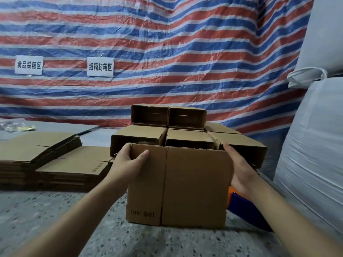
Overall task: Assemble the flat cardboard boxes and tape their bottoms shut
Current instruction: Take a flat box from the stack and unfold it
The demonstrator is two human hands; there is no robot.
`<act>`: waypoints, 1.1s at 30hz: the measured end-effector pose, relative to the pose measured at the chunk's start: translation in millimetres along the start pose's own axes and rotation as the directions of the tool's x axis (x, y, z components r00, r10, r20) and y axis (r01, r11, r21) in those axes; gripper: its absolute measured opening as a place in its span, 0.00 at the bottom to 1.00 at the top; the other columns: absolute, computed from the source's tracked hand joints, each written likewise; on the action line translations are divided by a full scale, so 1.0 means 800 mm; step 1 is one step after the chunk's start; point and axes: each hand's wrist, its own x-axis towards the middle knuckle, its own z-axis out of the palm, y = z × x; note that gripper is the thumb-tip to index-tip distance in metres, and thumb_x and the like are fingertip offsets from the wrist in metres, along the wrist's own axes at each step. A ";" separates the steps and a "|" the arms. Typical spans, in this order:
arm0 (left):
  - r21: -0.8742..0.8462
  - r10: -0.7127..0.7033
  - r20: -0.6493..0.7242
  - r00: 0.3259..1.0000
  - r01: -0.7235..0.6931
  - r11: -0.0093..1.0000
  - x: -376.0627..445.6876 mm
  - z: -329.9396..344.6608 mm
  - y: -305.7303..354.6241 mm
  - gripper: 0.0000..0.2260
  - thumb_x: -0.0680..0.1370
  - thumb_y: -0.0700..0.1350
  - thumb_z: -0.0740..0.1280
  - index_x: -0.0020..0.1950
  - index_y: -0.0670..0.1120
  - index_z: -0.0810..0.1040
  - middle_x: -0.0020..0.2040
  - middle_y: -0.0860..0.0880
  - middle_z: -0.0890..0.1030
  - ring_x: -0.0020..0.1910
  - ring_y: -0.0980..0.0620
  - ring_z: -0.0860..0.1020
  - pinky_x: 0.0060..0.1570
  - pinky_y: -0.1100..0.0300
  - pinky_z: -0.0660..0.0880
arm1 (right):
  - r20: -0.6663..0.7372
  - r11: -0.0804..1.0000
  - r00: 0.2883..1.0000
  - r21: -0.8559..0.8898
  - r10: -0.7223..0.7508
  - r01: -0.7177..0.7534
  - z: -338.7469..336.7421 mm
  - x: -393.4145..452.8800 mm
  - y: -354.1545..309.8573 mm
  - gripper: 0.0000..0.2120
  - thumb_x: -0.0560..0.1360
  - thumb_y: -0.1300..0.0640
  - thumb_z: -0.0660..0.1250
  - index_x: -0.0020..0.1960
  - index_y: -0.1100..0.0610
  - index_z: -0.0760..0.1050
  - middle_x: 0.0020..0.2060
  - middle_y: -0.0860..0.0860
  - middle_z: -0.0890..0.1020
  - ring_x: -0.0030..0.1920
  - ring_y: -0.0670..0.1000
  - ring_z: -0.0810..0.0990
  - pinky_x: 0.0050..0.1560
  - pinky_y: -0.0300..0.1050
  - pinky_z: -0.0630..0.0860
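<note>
Both hands clasp an assembled cardboard box [193, 184] standing on the speckled floor [55, 219]: left hand [128, 164] curled over its upper left corner, right hand [239, 169] flat against its right side. Behind, the striped tarp [167, 43] carries signs reading 食品装箱区 [29, 65] and 纸箱封箱区 [100, 67]; finished boxes [187, 127] and flat box stacks [55, 160] lie below.
</note>
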 end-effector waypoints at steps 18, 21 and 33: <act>-0.154 -0.284 -0.057 0.957 0.272 0.950 0.025 0.044 0.003 0.29 0.75 0.61 0.65 0.71 0.50 0.62 0.53 0.47 0.74 0.50 0.47 0.73 0.49 0.48 0.71 | -0.180 0.985 0.973 -0.070 0.144 -0.159 0.031 -0.024 -0.024 0.23 0.81 0.39 0.60 0.47 0.57 0.81 0.41 0.55 0.86 0.53 0.57 0.82 0.55 0.56 0.77; -0.156 -0.288 0.098 0.953 0.300 0.941 0.031 0.034 0.014 0.23 0.76 0.60 0.61 0.65 0.47 0.72 0.54 0.45 0.77 0.50 0.48 0.74 0.47 0.50 0.69 | -0.247 0.992 0.965 -0.076 0.083 -0.105 0.050 -0.030 -0.029 0.22 0.80 0.37 0.59 0.51 0.54 0.81 0.45 0.55 0.86 0.53 0.55 0.82 0.63 0.59 0.74; -0.342 -0.256 0.339 0.905 0.372 0.863 0.018 0.015 -0.007 0.22 0.76 0.58 0.61 0.31 0.48 0.85 0.34 0.47 0.81 0.29 0.52 0.80 0.30 0.61 0.76 | -0.188 0.978 0.969 0.162 0.158 -0.128 0.080 -0.040 0.001 0.33 0.79 0.28 0.48 0.67 0.48 0.76 0.59 0.53 0.84 0.61 0.54 0.82 0.61 0.61 0.77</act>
